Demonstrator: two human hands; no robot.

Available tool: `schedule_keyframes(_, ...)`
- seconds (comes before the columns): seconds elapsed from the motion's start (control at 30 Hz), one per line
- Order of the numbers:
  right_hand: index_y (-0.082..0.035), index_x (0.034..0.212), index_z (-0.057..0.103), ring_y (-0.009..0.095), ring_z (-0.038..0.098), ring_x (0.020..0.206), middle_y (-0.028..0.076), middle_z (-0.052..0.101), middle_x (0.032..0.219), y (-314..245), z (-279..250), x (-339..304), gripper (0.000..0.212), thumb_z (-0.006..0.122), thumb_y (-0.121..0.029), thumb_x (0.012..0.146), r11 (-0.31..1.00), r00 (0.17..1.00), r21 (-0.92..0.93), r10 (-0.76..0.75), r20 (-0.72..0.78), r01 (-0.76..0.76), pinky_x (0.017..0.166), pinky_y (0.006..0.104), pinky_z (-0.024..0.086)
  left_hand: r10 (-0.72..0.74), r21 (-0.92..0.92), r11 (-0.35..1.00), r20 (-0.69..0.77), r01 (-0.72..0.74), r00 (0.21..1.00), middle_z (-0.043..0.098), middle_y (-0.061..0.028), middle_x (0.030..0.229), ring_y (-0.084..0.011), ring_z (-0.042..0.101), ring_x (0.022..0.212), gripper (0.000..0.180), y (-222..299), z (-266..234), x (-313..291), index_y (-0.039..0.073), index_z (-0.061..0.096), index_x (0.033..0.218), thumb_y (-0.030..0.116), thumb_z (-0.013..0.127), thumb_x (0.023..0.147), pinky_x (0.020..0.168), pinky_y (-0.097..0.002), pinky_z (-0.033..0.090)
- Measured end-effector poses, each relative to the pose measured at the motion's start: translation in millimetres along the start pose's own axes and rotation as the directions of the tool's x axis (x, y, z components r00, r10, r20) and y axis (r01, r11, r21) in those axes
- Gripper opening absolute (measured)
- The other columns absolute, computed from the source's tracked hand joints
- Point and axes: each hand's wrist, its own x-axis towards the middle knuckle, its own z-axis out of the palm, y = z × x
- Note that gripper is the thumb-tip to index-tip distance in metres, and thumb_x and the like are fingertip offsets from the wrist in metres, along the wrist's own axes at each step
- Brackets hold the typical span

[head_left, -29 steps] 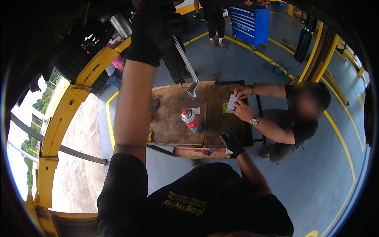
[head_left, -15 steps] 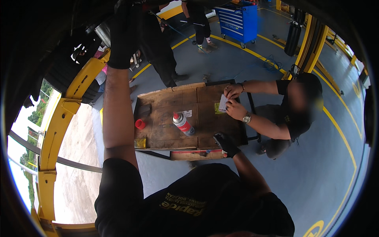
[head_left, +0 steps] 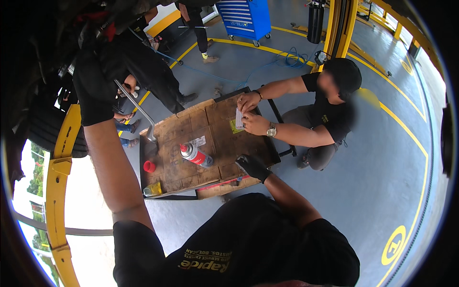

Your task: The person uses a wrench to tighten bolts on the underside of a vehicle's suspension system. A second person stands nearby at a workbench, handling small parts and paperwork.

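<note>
The black shirt I see has short sleeves, leaving the forearms bare, and pale gold lettering printed on it. The left hand and right hand wear black gloves.

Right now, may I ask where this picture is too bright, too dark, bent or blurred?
Head view: the ground outside at left is washed out to white; head view: the gloved left hand nearly melts into the dark shapes overhead; head view: the yellow post curves along the fisheye rim; head view: the crouching co-worker's face is blurred, while the watch looks fairly crisp.
</note>
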Motion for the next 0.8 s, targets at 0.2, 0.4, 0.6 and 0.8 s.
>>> schedule_keyframes(0.2,-0.006,0.101,0.067,0.039,0.068,0.090,0.015,0.070,0.088,-4,-10,3,0.027,0.060,-0.032,0.103,0.998,0.995,0.046,0.050,0.086,-0.054,0.078,0.0448,0.053,-0.212,-0.349,0.903,0.148,0.251,0.966,0.048,0.0014,0.075,-0.0082,0.044,0.056,0.022,29,-24,3,0.007,0.058,0.101,0.027,0.052,0.106,0.047,-0.0230,0.035)
schedule_keyframes(0.4,-0.005,0.098,0.067,0.013,0.060,0.068,0.004,0.061,0.073,-5,-10,2,0.025,0.062,-0.030,0.102,0.977,0.995,0.195,0.080,0.060,-0.091,0.064,0.0350,0.047,0.097,-0.221,0.968,-0.116,-0.121,0.988,0.064,-0.0069,0.102,-0.0207,0.063,0.086,0.023,38,10,-6,0.001,0.063,0.115,0.012,0.065,0.094,0.069,-0.0299,0.050)
schedule_keyframes(0.6,-0.005,0.102,0.068,0.014,0.065,0.072,0.004,0.067,0.082,36,2,10,0.023,0.062,-0.027,0.103,0.656,0.772,-0.522,-0.635,0.007,0.545,0.068,0.0359,0.052,0.699,0.761,0.383,0.133,-0.525,0.702,0.062,-0.0242,0.133,-0.0412,0.062,0.120,0.044,-20,-5,15,-0.001,0.066,0.127,-0.002,0.069,0.083,0.099,-0.0484,0.052)
schedule_keyframes(0.8,-0.006,0.108,0.066,0.036,0.069,0.089,0.017,0.069,0.094,-56,-10,73,0.023,0.063,-0.028,0.100,0.860,0.867,-0.145,-0.498,-0.025,0.489,0.080,0.0466,0.056,0.640,0.700,0.484,0.125,-0.525,0.758,0.058,-0.0248,0.138,-0.0423,0.055,0.131,0.041,-62,-13,10,-0.002,0.059,0.134,0.008,0.065,0.094,0.112,-0.0490,0.044)
